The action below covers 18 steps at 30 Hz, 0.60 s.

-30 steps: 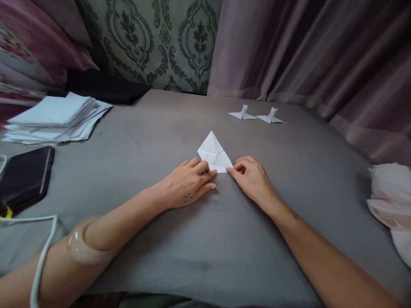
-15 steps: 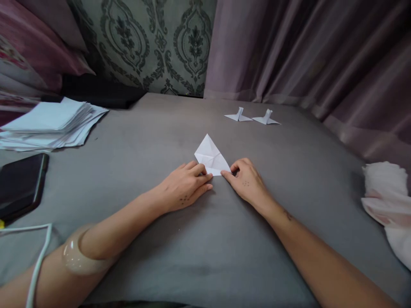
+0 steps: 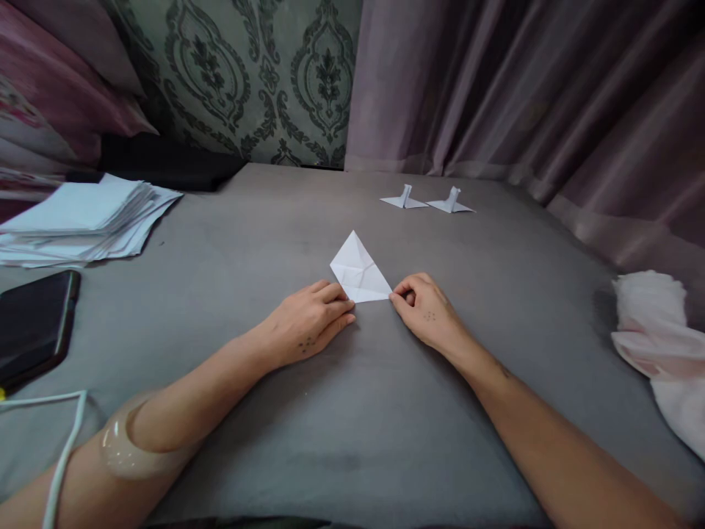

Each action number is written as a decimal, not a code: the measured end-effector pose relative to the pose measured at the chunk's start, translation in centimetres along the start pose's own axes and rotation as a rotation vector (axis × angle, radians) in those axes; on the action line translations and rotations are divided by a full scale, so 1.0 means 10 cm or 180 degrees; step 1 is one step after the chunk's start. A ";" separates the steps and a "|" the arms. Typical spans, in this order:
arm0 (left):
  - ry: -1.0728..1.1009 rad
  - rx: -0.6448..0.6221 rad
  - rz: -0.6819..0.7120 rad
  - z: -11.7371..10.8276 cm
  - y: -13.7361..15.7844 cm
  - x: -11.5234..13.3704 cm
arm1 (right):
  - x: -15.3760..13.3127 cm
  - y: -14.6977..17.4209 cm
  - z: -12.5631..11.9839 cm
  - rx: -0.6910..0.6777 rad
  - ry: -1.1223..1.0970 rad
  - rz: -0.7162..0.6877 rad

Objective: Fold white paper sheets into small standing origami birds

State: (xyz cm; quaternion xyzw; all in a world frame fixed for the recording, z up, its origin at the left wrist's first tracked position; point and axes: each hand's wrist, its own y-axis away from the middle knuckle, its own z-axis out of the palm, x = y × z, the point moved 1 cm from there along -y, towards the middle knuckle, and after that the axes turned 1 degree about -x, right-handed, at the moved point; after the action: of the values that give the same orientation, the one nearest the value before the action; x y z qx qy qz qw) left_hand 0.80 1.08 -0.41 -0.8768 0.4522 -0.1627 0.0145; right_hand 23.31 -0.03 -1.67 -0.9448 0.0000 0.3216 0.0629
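Observation:
A white folded paper with creases lies flat on the grey cloth-covered surface, one point facing away from me. My left hand rests at its lower left edge, fingers stretched out and fingertips touching the paper's near corner. At the right corner of the paper, my right hand pinches the tip between thumb and index finger. Further back stand two folded paper figures, the left figure and the right figure, each with wide flat wings and an upright middle part.
On the left lie a stack of white paper and a dark phone. A white cable runs over my left forearm. A pale crumpled cloth is at the right. Purple curtains hang behind.
My right thumb has slid outward along the paper's near edge to its right corner. My left fingers have drawn back slightly to the left, baring more of that edge.

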 end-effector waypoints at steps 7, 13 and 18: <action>-0.0008 0.0138 0.0057 0.00 0.02 -0.02 | -0.03 0.00 0.06 0.0316 -0.0087 -0.0095; -0.0136 0.0656 -0.0395 -0.03 0.04 -0.03 | -0.08 -0.01 0.04 0.0614 -0.0612 -0.0654; -0.0508 0.2268 -0.0678 -0.14 0.09 -0.05 | -0.15 0.09 -0.05 0.0958 -0.0221 -0.1614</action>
State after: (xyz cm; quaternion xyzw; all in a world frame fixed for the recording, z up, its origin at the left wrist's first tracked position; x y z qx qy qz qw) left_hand -0.62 1.10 0.60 -0.8688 0.2710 -0.2415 0.3367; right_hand 22.40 -1.03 -0.48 -0.8831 -0.1905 0.3241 0.2806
